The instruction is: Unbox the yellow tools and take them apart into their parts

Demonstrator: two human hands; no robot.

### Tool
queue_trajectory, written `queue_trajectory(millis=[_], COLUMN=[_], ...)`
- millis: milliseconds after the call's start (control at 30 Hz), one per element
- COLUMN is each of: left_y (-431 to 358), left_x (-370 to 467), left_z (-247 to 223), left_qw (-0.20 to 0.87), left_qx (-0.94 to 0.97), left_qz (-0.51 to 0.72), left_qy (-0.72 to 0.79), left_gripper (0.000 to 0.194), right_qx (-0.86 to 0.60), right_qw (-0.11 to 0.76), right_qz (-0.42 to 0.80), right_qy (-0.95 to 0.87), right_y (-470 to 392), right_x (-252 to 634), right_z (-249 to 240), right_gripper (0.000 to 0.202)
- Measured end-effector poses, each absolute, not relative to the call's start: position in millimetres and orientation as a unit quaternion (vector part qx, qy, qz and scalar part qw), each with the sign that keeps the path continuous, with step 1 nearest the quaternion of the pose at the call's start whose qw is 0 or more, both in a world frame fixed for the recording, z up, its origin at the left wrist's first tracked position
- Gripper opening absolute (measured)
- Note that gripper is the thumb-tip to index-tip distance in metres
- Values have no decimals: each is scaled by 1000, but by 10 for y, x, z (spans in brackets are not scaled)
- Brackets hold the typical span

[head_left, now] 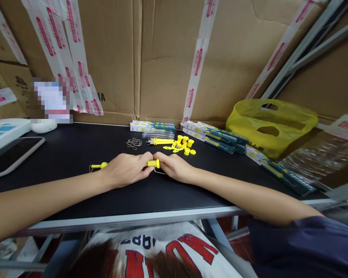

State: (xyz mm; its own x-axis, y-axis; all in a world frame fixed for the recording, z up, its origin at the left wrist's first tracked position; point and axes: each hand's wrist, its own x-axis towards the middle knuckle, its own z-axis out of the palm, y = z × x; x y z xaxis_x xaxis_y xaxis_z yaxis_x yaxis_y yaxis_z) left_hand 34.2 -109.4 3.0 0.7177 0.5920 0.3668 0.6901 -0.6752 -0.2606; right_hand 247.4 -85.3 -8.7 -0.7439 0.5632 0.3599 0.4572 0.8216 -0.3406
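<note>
My left hand (126, 170) is closed around a thin yellow plastic tool (98, 166), whose far end with a bent wire sticks out past the wrist side. At its other end a yellow flanged cap (153, 163) shows between my two hands. My right hand (176, 166) pinches at that capped end, fingertips against it. A bent metal wire (159, 172) shows just below the right fingers. Just beyond the hands lie loose yellow plastic parts (186, 143), yellow rods (162, 141), wire hooks (133, 143) and clear tubes (158, 134).
Printed slim boxes (214, 136) are stacked at the back, with another box (281, 172) on the right. A yellow plastic bag (249, 131) stands behind it, beside clear plastic packaging (310, 154). A phone (13, 156) lies left. Cardboard (165, 61) walls the back.
</note>
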Motion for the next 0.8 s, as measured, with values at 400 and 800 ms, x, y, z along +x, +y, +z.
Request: queue_trajectory(millis=[400, 800], left_y=[-1100, -1092], left_x=[362, 336], left_z=[62, 21], left_qw=[134, 203], left_qx=[-913, -911], left_qz=[-97, -124], left_qy=[-374, -336], left_gripper=[23, 23], right_qx=[-209, -229], right_qw=[206, 261], right_qz=[157, 201], right_qy=[-943, -916], right_y=[-786, -852], right_x=[2539, 2487], right_z=[-11, -35], right_gripper=[7, 6])
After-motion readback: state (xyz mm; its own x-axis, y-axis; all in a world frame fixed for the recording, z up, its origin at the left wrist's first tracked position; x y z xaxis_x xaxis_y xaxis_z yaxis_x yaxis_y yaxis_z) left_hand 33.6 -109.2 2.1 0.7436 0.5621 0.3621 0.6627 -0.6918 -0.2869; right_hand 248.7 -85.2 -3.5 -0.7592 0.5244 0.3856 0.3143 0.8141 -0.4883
